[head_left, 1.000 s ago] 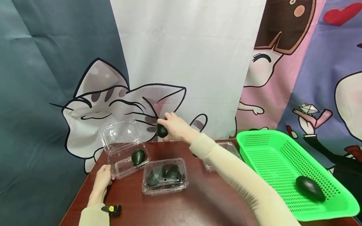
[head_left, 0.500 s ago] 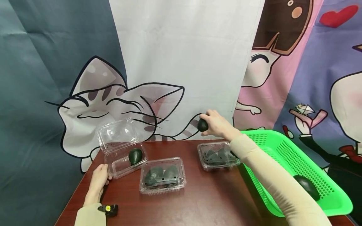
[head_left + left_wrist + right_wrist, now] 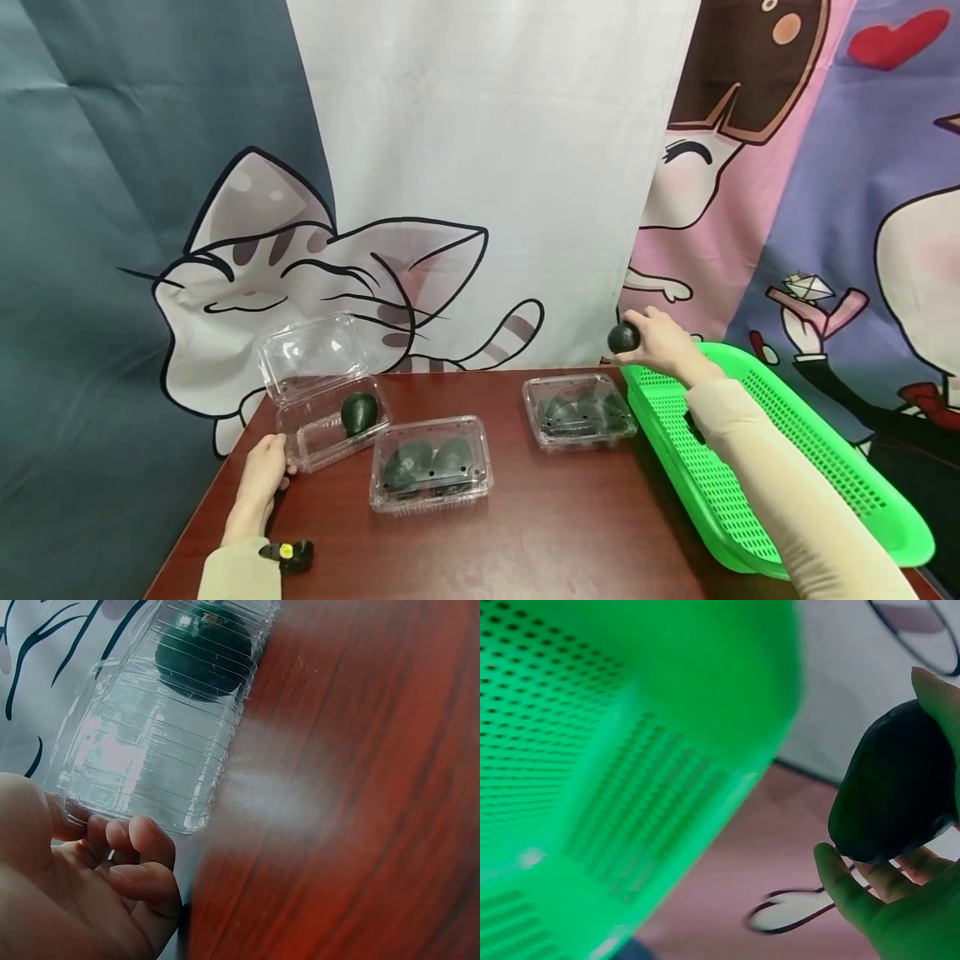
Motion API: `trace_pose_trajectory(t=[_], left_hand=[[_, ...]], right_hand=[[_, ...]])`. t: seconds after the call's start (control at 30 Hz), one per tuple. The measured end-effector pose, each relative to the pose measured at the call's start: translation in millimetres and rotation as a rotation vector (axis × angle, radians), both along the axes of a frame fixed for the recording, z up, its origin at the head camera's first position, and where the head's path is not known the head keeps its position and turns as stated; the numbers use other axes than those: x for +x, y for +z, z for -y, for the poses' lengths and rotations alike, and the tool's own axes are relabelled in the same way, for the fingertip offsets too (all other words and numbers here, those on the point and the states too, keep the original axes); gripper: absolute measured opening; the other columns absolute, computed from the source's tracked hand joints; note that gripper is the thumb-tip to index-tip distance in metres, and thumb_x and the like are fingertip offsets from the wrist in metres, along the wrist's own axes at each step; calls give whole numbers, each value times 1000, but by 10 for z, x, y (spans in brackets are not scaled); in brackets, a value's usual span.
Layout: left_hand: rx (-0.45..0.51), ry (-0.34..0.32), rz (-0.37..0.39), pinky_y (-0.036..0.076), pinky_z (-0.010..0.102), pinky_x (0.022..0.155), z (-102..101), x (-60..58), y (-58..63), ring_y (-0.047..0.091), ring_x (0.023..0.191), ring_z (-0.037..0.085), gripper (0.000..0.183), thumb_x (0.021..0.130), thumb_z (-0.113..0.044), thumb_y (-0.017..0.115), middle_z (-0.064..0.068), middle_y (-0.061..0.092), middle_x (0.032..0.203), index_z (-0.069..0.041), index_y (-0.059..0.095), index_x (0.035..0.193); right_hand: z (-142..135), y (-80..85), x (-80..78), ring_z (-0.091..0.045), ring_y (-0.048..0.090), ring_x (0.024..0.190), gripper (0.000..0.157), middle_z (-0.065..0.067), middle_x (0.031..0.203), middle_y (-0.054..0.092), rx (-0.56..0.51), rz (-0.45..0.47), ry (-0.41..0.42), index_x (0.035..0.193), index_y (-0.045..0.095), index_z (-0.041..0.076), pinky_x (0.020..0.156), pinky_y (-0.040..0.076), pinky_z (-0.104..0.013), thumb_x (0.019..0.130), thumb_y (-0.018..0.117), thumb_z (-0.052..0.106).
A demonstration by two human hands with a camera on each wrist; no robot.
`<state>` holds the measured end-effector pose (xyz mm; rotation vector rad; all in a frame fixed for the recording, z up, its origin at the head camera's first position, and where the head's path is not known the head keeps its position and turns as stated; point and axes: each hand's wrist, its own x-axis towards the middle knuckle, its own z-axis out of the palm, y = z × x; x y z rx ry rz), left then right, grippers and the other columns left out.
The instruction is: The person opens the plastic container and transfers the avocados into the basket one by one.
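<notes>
My right hand [image 3: 663, 342] grips a dark green avocado [image 3: 623, 337], held up over the far left corner of the green basket [image 3: 701, 517]. In the right wrist view, thumb and fingers wrap the avocado [image 3: 896, 784] beside the basket's wall [image 3: 727, 787]. On the left, my left hand [image 3: 262, 471] holds the near left corner of an open clear plastic clamshell [image 3: 315, 437], whose lid [image 3: 311, 354] stands tipped back. A single avocado [image 3: 359, 414] lies in its right side. Up close, the fingertips [image 3: 150, 836] are at the clamshell's end.
Two closed clamshells with avocados inside stand on the brown table [image 3: 525, 550]: a front one [image 3: 431, 500] near the middle and a back one [image 3: 577, 437] beside the basket. A printed curtain [image 3: 480, 150] hangs behind the table. My right sleeve [image 3: 795, 492] covers part of the basket.
My right hand has carried the avocado rightward, from near the open clamshell, past the back closed one, to the basket's far corner. The left hand stays at the open clamshell.
</notes>
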<state>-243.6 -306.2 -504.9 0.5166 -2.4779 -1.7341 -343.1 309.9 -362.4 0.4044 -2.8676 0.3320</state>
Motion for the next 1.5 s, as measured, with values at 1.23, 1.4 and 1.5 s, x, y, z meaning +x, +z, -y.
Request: trace_pose_trajectory(t=[1.23, 1.4, 1.5], left_hand=[[19, 13, 7, 42, 32, 57, 6, -14, -9, 49, 64, 17, 37, 106, -31, 26, 4, 45, 70, -1, 42, 93], [10, 20, 11, 42, 33, 58, 8, -1, -10, 49, 64, 17, 37, 106, -31, 25, 5, 45, 71, 1, 42, 97], [18, 22, 11, 42, 33, 59, 3, -6, -4, 49, 65, 18, 36, 106, -30, 26, 6, 45, 73, 1, 42, 99]], right_hand=[[-897, -962, 65, -39, 57, 87, 80, -23, 96, 59, -41, 247, -90, 118, 52, -5, 69, 47, -54, 68, 85, 48], [-891, -991, 58, -47, 55, 97, 93, -34, 109, 55, -37, 270, -94, 130, 45, -11, 75, 46, -58, 70, 84, 48], [-898, -987, 68, -49, 54, 99, 96, -36, 112, 53, -41, 281, -94, 132, 42, -13, 76, 46, -58, 70, 84, 47]])
